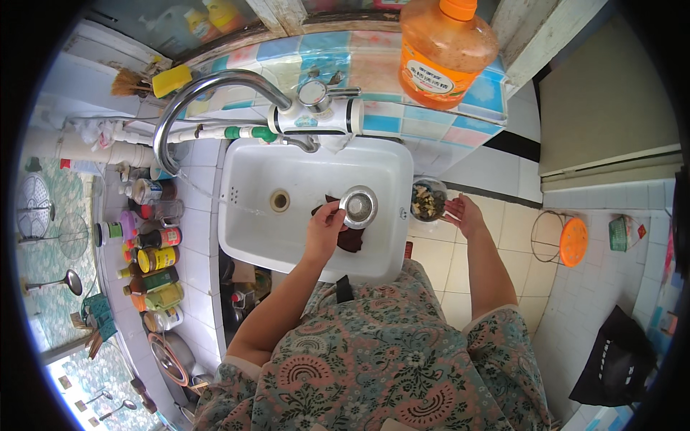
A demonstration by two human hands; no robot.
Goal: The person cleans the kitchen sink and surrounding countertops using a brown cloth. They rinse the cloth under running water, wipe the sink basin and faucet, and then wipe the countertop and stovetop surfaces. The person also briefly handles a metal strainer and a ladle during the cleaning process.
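Observation:
My left hand (323, 231) grips the rim of a round metal sink strainer (358, 207) above the white sink basin (291, 248). Beneath the strainer, a dark red cloth (351, 240) lies in the basin, partly hidden. The drain hole (279, 200) is uncovered at the left. Water runs in a thin stream from the curved chrome faucet (215, 78). To the right of the sink, my right hand (464, 215) has its fingers apart beside a bin with food scraps (428, 200); whether the fingertips touch its edge is unclear.
An orange detergent bottle (447, 54) stands on the tiled ledge (377, 70) behind the sink. A yellow sponge (171, 81) lies near the faucet. Several bottles and jars (158, 259) line the tiled counter at left. An orange strainer basket (573, 242) hangs at right.

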